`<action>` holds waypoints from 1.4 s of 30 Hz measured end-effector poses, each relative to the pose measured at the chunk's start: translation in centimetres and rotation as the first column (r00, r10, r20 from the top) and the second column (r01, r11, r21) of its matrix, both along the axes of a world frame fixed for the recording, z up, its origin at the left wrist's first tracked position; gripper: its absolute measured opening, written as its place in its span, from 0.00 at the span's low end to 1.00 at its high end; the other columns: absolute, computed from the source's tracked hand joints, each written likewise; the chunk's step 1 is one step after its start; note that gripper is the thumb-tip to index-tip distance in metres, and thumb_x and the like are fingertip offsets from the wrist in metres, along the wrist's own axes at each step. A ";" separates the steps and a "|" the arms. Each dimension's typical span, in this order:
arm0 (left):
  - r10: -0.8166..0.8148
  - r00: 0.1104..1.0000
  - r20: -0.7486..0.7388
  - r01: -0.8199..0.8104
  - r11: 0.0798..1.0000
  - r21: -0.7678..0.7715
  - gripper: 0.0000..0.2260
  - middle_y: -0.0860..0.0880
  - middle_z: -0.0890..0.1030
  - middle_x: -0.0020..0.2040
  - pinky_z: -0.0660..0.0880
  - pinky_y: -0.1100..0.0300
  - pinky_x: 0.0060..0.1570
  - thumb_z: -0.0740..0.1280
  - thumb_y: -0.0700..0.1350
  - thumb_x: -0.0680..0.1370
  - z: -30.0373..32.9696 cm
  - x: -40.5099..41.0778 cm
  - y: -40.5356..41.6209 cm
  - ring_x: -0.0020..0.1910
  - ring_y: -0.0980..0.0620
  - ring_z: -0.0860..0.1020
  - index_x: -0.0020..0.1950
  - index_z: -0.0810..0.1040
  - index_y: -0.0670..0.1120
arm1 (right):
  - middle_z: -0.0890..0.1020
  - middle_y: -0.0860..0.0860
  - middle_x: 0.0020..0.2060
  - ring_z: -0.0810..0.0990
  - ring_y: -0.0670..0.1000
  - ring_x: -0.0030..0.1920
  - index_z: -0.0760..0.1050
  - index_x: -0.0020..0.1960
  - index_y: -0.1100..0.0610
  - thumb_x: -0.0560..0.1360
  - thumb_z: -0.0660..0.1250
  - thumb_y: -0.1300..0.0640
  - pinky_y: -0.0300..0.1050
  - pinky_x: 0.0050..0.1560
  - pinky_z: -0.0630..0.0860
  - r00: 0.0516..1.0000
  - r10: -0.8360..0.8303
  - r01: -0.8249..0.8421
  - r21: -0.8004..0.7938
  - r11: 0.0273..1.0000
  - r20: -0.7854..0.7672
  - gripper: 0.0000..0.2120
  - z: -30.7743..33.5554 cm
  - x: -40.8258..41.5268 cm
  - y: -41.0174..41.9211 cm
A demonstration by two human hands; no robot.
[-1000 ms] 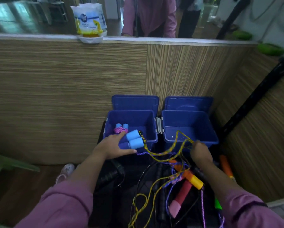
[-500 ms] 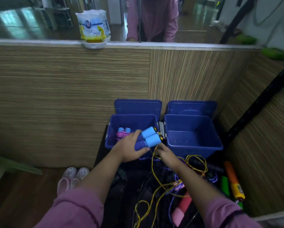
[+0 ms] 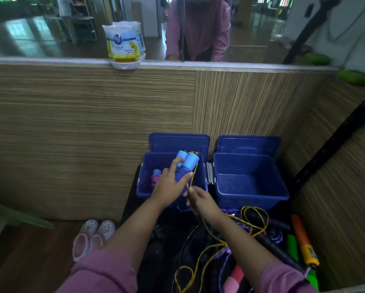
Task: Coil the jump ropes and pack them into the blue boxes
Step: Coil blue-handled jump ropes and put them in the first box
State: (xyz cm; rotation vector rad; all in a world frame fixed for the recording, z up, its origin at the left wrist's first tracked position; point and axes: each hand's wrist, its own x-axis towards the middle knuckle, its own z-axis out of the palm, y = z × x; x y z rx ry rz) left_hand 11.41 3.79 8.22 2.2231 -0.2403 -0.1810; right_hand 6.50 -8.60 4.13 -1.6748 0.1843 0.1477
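A person in pink sleeves works over 2 open blue boxes set side by side against a wood-grain wall. The left hand (image 3: 170,185) grips a pair of light-blue jump-rope handles (image 3: 186,160), fingers and thumb curled round them, holding them above the left blue box (image 3: 143,187). Just right of that hand, the right hand (image 3: 200,200) pinches the yellow-and-purple rope (image 3: 193,176) that runs down from the handles; the rest of the rope trails in loose loops (image 3: 254,220) in front of the right blue box (image 3: 251,193), among other ropes and orange (image 3: 302,235), green (image 3: 292,247) and pink handles (image 3: 233,279). Inside the left box, beside the left hand, lies a coiled pink rope with blue handles (image 3: 156,175). Both lids stand open behind the boxes. Left of the boxes, a pair of pale clogs (image 3: 92,235) sits on the floor.
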 end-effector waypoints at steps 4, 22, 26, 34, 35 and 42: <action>0.009 1.000 -0.025 -0.013 0.986 -0.169 0.12 0.43 0.75 0.55 0.72 0.57 0.43 0.62 0.59 0.78 0.3 -0.3 -0.4 0.47 0.46 0.76 0.59 0.62 0.67 | 0.66 0.47 0.22 0.64 0.45 0.21 0.71 0.43 0.55 0.83 0.52 0.55 0.39 0.23 0.62 0.999 -0.007 0.005 -0.033 0.999 -0.045 0.14 -0.5 0.4 0.0; 0.036 0.998 -0.046 -0.051 0.931 -0.361 0.16 0.56 0.74 0.52 0.69 0.76 0.37 0.69 0.39 0.75 -0.2 -1.5 0.0 0.40 0.61 0.75 0.53 0.72 0.59 | 0.76 0.49 0.30 0.75 0.47 0.27 0.69 0.38 0.54 0.82 0.55 0.56 0.42 0.30 0.71 0.964 0.242 -0.263 -0.305 0.915 -0.107 0.14 0.0 -0.6 0.9; -0.027 0.992 -0.120 -0.028 0.899 -0.437 0.16 0.53 0.76 0.51 0.75 0.64 0.39 0.68 0.35 0.75 -0.5 -1.6 0.0 0.33 0.54 0.76 0.53 0.74 0.56 | 0.75 0.50 0.31 0.73 0.50 0.28 0.68 0.39 0.57 0.82 0.54 0.57 0.42 0.32 0.71 0.923 0.348 -0.385 -0.370 0.845 -0.166 0.13 0.5 -1.1 0.3; -0.090 0.969 -0.229 -0.052 0.836 -0.547 0.18 0.48 0.78 0.42 0.76 0.56 0.36 0.67 0.34 0.74 -0.8 -1.8 0.6 0.33 0.51 0.76 0.52 0.73 0.57 | 0.71 0.50 0.31 0.69 0.49 0.30 0.68 0.38 0.55 0.81 0.56 0.58 0.43 0.34 0.72 0.825 0.491 -0.565 -0.392 0.726 -0.281 0.13 1.2 -1.9 -0.9; -0.090 0.968 -0.234 -0.054 0.836 -0.546 0.18 0.49 0.77 0.43 0.76 0.57 0.36 0.68 0.34 0.74 -0.8 -1.8 0.6 0.33 0.51 0.76 0.52 0.73 0.58 | 0.71 0.49 0.31 0.69 0.48 0.30 0.67 0.36 0.53 0.81 0.56 0.56 0.42 0.34 0.71 0.825 0.491 -0.565 -0.399 0.722 -0.280 0.14 1.2 -1.9 -1.0; -0.129 0.939 -0.318 -0.113 0.758 -0.642 0.19 0.44 0.76 0.52 0.77 0.47 0.41 0.66 0.32 0.75 -0.2 -1.8 0.8 0.38 0.40 0.79 0.54 0.71 0.55 | 0.73 0.52 0.42 0.69 0.50 0.44 0.71 0.39 0.52 0.81 0.57 0.58 0.40 0.45 0.64 0.825 0.528 -0.526 -0.613 0.589 -0.201 0.12 1.5 -1.5 -0.9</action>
